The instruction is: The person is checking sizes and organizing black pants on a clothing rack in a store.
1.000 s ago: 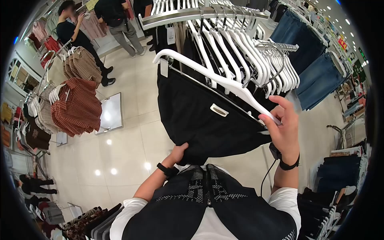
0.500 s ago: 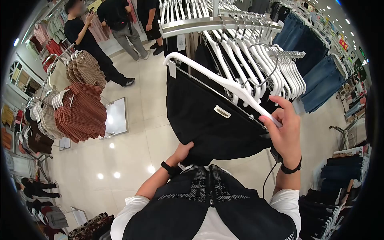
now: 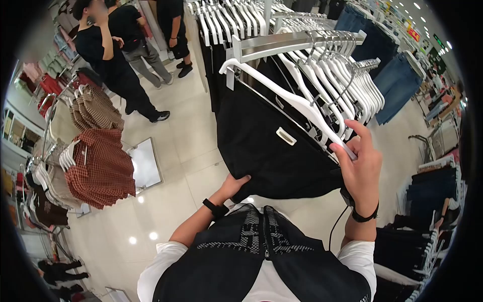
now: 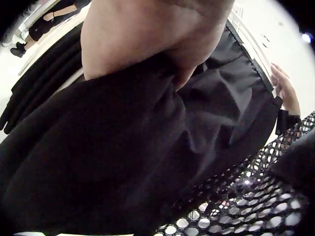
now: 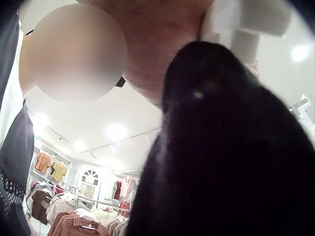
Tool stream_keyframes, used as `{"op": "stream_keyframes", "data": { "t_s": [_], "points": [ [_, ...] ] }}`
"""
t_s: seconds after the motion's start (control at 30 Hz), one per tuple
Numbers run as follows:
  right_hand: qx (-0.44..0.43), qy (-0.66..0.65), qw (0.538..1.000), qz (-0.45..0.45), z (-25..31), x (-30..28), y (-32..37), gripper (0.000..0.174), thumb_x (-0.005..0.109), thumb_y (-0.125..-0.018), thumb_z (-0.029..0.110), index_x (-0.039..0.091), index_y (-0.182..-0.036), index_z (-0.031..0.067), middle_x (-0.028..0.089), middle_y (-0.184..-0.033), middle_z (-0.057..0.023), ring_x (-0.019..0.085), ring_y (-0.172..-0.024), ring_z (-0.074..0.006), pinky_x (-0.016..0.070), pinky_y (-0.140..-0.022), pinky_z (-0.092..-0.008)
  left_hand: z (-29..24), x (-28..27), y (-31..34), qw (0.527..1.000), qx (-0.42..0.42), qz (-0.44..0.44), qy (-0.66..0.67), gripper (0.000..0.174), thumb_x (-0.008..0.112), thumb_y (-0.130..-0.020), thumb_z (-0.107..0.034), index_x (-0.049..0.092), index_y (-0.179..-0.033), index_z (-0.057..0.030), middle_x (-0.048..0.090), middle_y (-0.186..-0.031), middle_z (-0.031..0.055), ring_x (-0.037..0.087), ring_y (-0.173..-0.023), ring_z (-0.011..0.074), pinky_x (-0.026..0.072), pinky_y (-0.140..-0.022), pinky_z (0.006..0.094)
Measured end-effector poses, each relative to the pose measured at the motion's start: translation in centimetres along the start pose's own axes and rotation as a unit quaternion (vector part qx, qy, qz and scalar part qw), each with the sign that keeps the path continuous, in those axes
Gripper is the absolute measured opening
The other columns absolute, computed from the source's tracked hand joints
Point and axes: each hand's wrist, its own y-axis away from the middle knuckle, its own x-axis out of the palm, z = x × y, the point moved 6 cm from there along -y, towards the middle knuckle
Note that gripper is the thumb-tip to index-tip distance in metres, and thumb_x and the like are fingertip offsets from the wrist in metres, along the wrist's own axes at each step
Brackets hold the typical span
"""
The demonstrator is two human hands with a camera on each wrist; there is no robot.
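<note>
A black garment (image 3: 261,151) hangs tilted from a white hanger (image 3: 306,106), with a pale oblong piece (image 3: 286,136) on its front. My right hand (image 3: 365,163) pinches the near end of this hanger between thumb and fingers. Low on the cloth, my left hand (image 3: 235,186) grips the fabric, its thumb over the front. The left wrist view shows the cloth gathered in creases beneath the left hand (image 4: 147,37); its other fingers are hidden. In the right wrist view, dark cloth (image 5: 221,147) hangs below the right hand and covers much of the picture.
Just behind the garment, a metal rail (image 3: 297,43) carries many white hangers. Checked red-brown shirts (image 3: 103,171) hang on a rack at the left, beside a low mirror-like panel (image 3: 146,163). Blue jeans (image 3: 400,90) hang at the right. Several people (image 3: 115,65) stand at the back left.
The garment and rail sit further right in the head view, and the garment has drawn closer to the rail's hangers. Both hands keep their holds. A person at the back has raised an arm.
</note>
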Motion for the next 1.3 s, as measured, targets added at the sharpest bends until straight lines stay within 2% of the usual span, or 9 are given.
{"op": "stream_keyframes", "data": {
  "t_s": [0.3,0.47,0.67,0.8,0.93,1.1,1.2,1.27,1.3],
  "points": [
    [0.005,0.088,0.996,-0.015,4.6,2.1,-2.3,0.045,0.074,-0.086,0.021,0.055,-0.126,0.011,0.058,-0.062,-0.0057,0.061,-0.055,-0.026,0.0427,-0.052,-0.0357,-2.1,-4.4,-3.2,0.997,0.005,-0.005,-0.081,0.052,0.076,-0.086,-0.024,0.059,-0.123,0.0088,0.07,-0.11,0.0157,0.068,-0.1,0.024,0.053,-0.09,0.0351],
    [-0.018,0.117,0.993,-0.003,4.6,4.9,-5.2,0.039,0.073,-0.086,0.021,0.053,-0.119,0.0102,0.059,-0.059,-0.0074,0.062,-0.057,-0.0293,0.0427,-0.052,-0.0385,-1.9,-7.0,-4.8,0.998,0.041,-0.022,-0.043,0.035,0.066,-0.094,-0.022,0.064,-0.114,0.0066,0.073,-0.098,0.0122,0.069,-0.088,0.0186,0.0537,-0.082,0.0326],
    [-0.018,0.108,0.991,0.074,3.8,8.4,-5.7,0.036,0.069,-0.088,0.017,0.051,-0.118,0.0078,0.06,-0.061,-0.0081,0.062,-0.058,-0.0319,0.0468,-0.055,-0.0413,0.5,-8.4,-6.0,0.996,0.067,-0.019,-0.051,0.043,0.064,-0.095,-0.019,0.054,-0.128,0.0066,0.067,-0.119,0.0187,0.066,-0.107,0.0237,0.0504,-0.094,0.0338],
    [0.001,0.007,0.995,0.097,3.8,8.4,-4.1,0.044,0.066,-0.088,0.009,0.048,-0.128,0.0065,0.063,-0.079,-0.0137,0.065,-0.075,-0.0326,0.0504,-0.064,-0.0428,-0.8,-8.4,-5.5,0.967,0.126,-0.068,-0.213,0.051,0.057,-0.098,-0.014,0.038,-0.142,0.0046,0.047,-0.145,0.0202,0.046,-0.136,0.0289,0.0384,-0.112,0.0385],
    [-0.017,-0.012,1.0,-0.016,4.5,8.2,-2.4,0.05,0.064,-0.089,0.005,0.046,-0.136,0.0066,0.065,-0.09,-0.0166,0.064,-0.084,-0.0346,0.0518,-0.071,-0.0419,-6.9,-6.7,-4.9,0.985,0.134,-0.033,-0.101,0.05,0.057,-0.099,-0.015,0.038,-0.142,0.0018,0.045,-0.147,0.0205,0.044,-0.138,0.0305,0.0377,-0.113,0.0407],
    [0.086,-0.102,0.991,-0.005,2.8,9.2,-1.4,0.047,0.061,-0.092,0.004,0.046,-0.137,0.0074,0.066,-0.09,-0.0181,0.064,-0.075,-0.0345,0.0514,-0.072,-0.0397,-16.8,-5.2,-3.9,0.953,0.277,-0.012,-0.126,0.053,0.059,-0.098,-0.018,0.038,-0.144,-0.0002,0.044,-0.148,0.0178,0.045,-0.137,0.0292,0.039,-0.11,0.0383],
    [0.127,-0.201,0.971,0.001,3.6,9.4,-1.0,0.042,0.056,-0.095,0.004,0.045,-0.136,0.0052,0.065,-0.088,-0.0171,0.065,-0.074,-0.0307,0.0497,-0.071,-0.0364,-20.5,-3.0,-3.2,0.931,0.321,0.043,-0.167,0.069,0.068,-0.093,-0.026,0.034,-0.147,-0.0012,0.041,-0.151,0.0171,0.042,-0.139,0.0303,0.037,-0.111,0.041],
    [0.128,-0.243,0.962,-0.011,4.4,10.4,-0.6,0.042,0.055,-0.096,0.004,0.043,-0.137,0.0034,0.065,-0.09,-0.0169,0.064,-0.074,-0.0292,0.0498,-0.071,-0.0365,-20.3,0.6,-1.8,0.904,0.359,0.115,-0.203,0.125,0.091,-0.063,-0.045,0.017,-0.154,-0.0006,0.026,-0.156,0.0238,0.031,-0.145,0.0357,0.0322,-0.115,0.0442],
    [0.129,-0.264,0.956,-0.017,4.8,10.8,-0.4,0.042,0.054,-0.097,0.004,0.042,-0.137,0.0026,0.065,-0.091,-0.0167,0.064,-0.075,-0.0284,0.0499,-0.071,-0.0365,-20.4,2.5,-0.5,0.894,0.366,0.122,-0.227,0.136,0.094,-0.058,-0.044,0.01,-0.156,-0.0006,0.021,-0.157,0.0282,0.026,-0.147,0.0384,0.029,-0.118,0.0455]
  ]
}}
